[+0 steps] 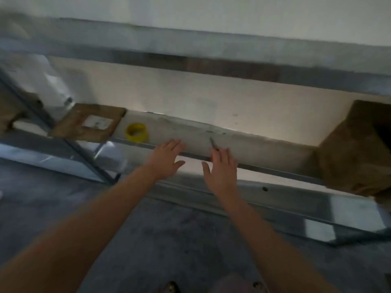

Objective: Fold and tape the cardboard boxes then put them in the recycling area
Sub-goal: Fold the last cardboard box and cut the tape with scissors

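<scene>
Left hand (167,159) spread wide; right hand (220,168) at a slim tool (212,142), grip unclear; tape roll (136,132) handy for taping at ten o'clock.

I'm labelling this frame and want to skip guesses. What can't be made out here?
Head view, all motion-blurred:
- Thin dark tool at the right hand: the hand covers its near end; its kind and whether it is held are unclear.
- Cardboard box: cut off by the right edge.
- White label on the flat cardboard: text too blurred to read.
</scene>
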{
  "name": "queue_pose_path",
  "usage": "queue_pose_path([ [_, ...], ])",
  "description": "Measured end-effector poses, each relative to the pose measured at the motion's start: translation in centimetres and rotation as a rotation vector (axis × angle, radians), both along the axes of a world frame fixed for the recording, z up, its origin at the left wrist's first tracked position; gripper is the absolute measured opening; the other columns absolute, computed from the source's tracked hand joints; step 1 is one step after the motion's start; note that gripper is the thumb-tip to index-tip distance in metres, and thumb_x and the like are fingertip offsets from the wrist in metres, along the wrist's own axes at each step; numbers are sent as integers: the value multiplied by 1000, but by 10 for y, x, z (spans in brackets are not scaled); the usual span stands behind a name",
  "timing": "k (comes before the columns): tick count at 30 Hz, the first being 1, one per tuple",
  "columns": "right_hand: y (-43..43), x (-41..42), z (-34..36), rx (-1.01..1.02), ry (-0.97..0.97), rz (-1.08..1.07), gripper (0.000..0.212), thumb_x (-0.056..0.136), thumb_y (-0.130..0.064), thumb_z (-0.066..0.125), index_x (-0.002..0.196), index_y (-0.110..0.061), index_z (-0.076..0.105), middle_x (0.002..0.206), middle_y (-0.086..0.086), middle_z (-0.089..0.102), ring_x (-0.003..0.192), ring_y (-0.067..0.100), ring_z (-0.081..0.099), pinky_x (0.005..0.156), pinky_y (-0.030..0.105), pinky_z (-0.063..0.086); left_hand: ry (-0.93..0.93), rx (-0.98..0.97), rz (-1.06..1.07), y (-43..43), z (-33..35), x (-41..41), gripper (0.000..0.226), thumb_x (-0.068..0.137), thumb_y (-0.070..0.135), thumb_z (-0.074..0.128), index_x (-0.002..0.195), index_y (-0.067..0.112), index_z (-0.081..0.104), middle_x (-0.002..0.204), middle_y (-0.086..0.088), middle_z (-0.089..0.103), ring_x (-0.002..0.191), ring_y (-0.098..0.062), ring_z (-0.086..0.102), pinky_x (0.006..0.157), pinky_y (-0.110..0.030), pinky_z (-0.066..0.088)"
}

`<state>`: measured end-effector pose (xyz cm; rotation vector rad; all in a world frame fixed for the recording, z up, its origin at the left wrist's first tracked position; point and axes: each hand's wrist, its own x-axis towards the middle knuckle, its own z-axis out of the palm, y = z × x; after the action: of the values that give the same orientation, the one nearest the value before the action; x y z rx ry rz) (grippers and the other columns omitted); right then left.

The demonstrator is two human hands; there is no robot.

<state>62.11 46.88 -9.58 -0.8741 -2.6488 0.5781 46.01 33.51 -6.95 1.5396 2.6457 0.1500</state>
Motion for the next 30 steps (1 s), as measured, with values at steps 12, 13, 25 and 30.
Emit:
queue_pose_path([
  [12, -171, -283, 37, 72, -113, 366, 58, 98, -47, 43, 150, -22, 34, 158, 8, 27, 148, 31, 13, 118, 54, 7, 38, 31, 344, -236, 28, -251, 64, 94, 44, 52, 149, 21, 30, 156, -2, 27, 144, -23, 23, 115, -40, 21],
  [13, -179, -305, 34, 62, -112, 373, 58, 98, -47, 43, 150, -22, 34, 157, 8, 29, 148, 31, 14, 118, 52, 8, 38, 27, 362, -246, 26, -270, 63, 93, 44, 52, 149, 23, 30, 156, -1, 28, 143, -23, 25, 114, -40, 22],
  [25, -211, -494, -33, -374, -163, 116, 61, 93, -37, 61, 147, -23, 35, 146, 7, 39, 136, 29, 36, 113, 45, 35, -155, -11, 400, -284, -12, -453, 62, 93, 29, 60, 144, 3, 36, 145, -21, 41, 135, -39, 37, 111, -46, 30],
  [30, -213, -507, -59, -415, -264, -49, 76, 89, -45, 65, 151, -24, 26, 151, 8, 36, 137, 31, 34, 113, 45, 33, -589, 104, 623, -275, -46, -493, 65, 87, 49, 62, 140, 17, 41, 142, -13, 42, 127, -33, 47, 107, -44, 40],
])
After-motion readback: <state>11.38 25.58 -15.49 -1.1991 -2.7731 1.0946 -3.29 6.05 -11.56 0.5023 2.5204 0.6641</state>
